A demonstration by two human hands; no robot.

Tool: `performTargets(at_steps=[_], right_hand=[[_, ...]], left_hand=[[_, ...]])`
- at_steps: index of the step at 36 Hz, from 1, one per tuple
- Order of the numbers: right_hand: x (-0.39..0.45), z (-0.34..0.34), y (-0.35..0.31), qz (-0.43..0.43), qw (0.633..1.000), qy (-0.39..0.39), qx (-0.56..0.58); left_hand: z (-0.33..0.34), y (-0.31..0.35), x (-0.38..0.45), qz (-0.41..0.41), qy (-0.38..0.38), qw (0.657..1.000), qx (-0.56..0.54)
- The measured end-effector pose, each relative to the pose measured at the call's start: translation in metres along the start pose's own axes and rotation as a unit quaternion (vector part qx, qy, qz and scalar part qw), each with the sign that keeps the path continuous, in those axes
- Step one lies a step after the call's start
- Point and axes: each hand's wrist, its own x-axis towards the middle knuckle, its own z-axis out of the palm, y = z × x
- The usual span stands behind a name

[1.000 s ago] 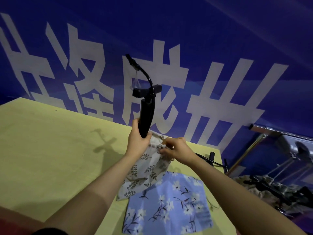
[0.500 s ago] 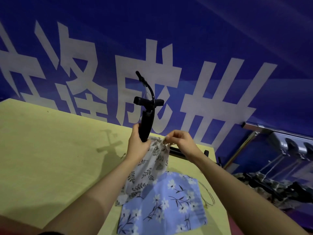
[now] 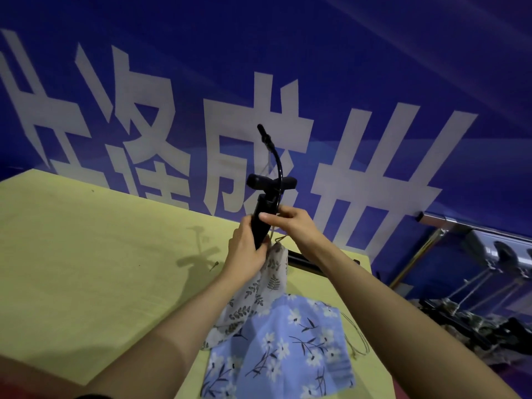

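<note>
Above the leafy pouch (image 3: 272,279), left hand (image 3: 244,254) and right hand (image 3: 292,224) grip the pump (image 3: 262,204) (upright).

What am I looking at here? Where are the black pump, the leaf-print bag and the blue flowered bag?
black pump (image 3: 263,182), head view, on its cross handle.
leaf-print bag (image 3: 272,279), head view, on its hanging cloth.
blue flowered bag (image 3: 288,344), head view, on the middle of its cloth.

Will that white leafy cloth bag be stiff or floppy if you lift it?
The white leaf-print cloth bag probably flops: it droops limp from the left hand, below the black plastic hand pump, onto the yellow table. It looks thin, so likely light.
</note>
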Motion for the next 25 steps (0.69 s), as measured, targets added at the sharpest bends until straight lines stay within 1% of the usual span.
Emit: performTargets(at_steps=[2, 4, 6, 10, 12, 14, 15, 17, 19, 21, 23, 25], right_hand=[[0.001, 0.003, 0.004, -0.020, 0.999, 0.041, 0.017], [0.003, 0.003, 0.007, -0.031, 0.998, 0.062, 0.012], [0.004, 0.003, 0.009, -0.033, 0.998, 0.059, 0.007], [0.006, 0.001, 0.014, -0.039, 0.997, 0.061, -0.033], [0.005, 0.002, 0.015, -0.038, 0.998, 0.043, -0.041], [0.005, 0.003, 0.016, -0.033, 0.998, 0.030, -0.046], [0.005, 0.003, 0.016, -0.030, 0.998, 0.030, -0.056], [0.006, 0.000, 0.014, -0.015, 0.994, 0.014, -0.103], [0.007, -0.007, 0.011, 0.006, 0.985, -0.028, -0.172], [0.008, -0.014, 0.006, 0.005, 0.976, -0.045, -0.211], [0.009, -0.020, 0.002, -0.022, 0.966, -0.017, -0.256], [0.009, -0.021, -0.003, -0.069, 0.949, 0.041, -0.306]], left_hand=[[-0.001, 0.002, 0.001, 0.022, -0.005, 0.999, 0.041], [-0.005, 0.006, 0.002, 0.055, -0.023, 0.996, 0.069], [-0.015, 0.010, 0.005, 0.092, -0.016, 0.994, 0.052], [-0.036, 0.032, 0.014, 0.145, 0.076, 0.986, -0.025], [-0.044, 0.049, 0.021, 0.141, 0.065, 0.987, -0.035], [-0.048, 0.058, 0.027, 0.153, 0.045, 0.987, 0.001], [-0.049, 0.059, 0.031, 0.167, 0.054, 0.984, 0.023], [-0.049, 0.056, 0.036, 0.175, 0.077, 0.980, 0.047], [-0.049, 0.050, 0.037, 0.165, 0.078, 0.982, 0.057], [-0.049, 0.046, 0.038, 0.154, 0.076, 0.983, 0.061], [-0.049, 0.043, 0.039, 0.156, 0.074, 0.983, 0.066], [-0.050, 0.044, 0.041, 0.163, 0.071, 0.981, 0.072]])
